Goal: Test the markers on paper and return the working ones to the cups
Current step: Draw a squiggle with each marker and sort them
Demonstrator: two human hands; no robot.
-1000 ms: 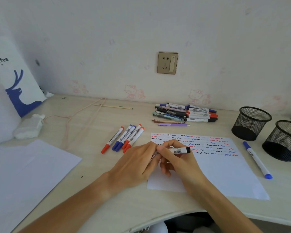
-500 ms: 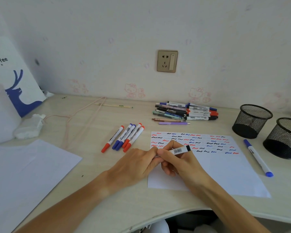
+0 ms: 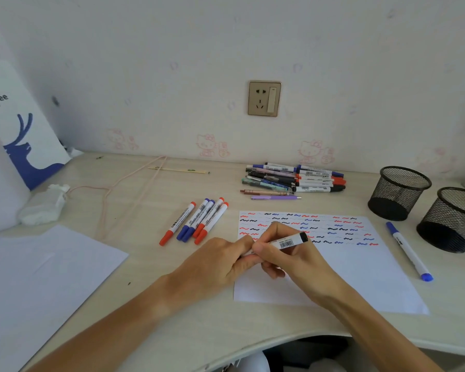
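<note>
Both hands meet over the near left part of the test sheet (image 3: pixel 360 275), which serves as reference for all positions below.

Right hand (image 3: pixel 298 261): fingers curled round the barrel of a white marker with a black end (image 3: pixel 289 241), which lies nearly level above the sheet, black end pointing away to the right, barcode label up. Left hand (image 3: pixel 220 261): fingertips pinched at the marker's near end, where the two hands touch. The cap itself is hidden by the fingers; judged to be a cap being pulled off or pressed on, cannot tell which. The level, two-handed hold fits that: one hand steadies the barrel, the other works the end.

The sheet's far half carries rows of short red, blue and black squiggles; near half blank, so room remains for testing.

Left of the sheet: a row of five capped markers (image 3: pixel 196 221), red and blue, laid side by side, apparently sorted aside. Beyond the sheet's far edge: a mixed pile of pens and markers (image 3: pixel 293 181), probably the untested stock. Just right of the sheet: one blue marker (image 3: pixel 410 251) lying alone. Further right: two black mesh cups (image 3: pixel 399 191), upright, with no markers seen inside. Judgement: task is mid-way at best, nothing returned to the cups.
</note>
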